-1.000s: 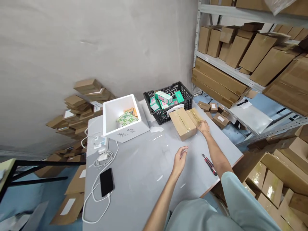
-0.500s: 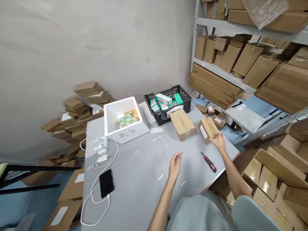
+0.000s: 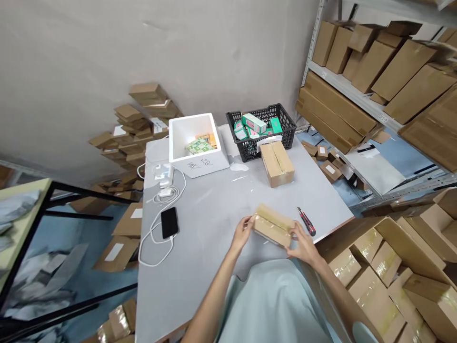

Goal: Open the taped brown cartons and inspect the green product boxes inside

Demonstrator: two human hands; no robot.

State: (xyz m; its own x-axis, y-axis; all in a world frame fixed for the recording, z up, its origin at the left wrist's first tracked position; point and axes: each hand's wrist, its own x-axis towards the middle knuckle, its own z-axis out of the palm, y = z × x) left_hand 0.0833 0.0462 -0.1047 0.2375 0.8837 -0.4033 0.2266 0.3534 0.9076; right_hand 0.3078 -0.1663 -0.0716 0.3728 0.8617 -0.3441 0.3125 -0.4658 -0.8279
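Observation:
A small taped cardboard box (image 3: 273,224) is held at the front of the table, close to my body. My left hand (image 3: 243,232) grips its left end, and my right hand (image 3: 302,243) has its fingers closed on the right end. Right of the box lies a red and black utility knife (image 3: 306,221) on the grey tabletop. Farther back, a second cardboard box (image 3: 277,164) sits against a black plastic crate (image 3: 250,151) that holds several green and white packets.
A white foam box (image 3: 196,166) with packets inside stands at the back left of the table (image 3: 200,214). Left of centre lie a phone (image 3: 169,223), white cables and a power strip (image 3: 164,175). A big carton (image 3: 378,228) of taped boxes is at right, below shelving (image 3: 352,90).
The small box has come from the table's right side to the front of my body. My left hand, empty before, now holds its other end. The view has shifted.

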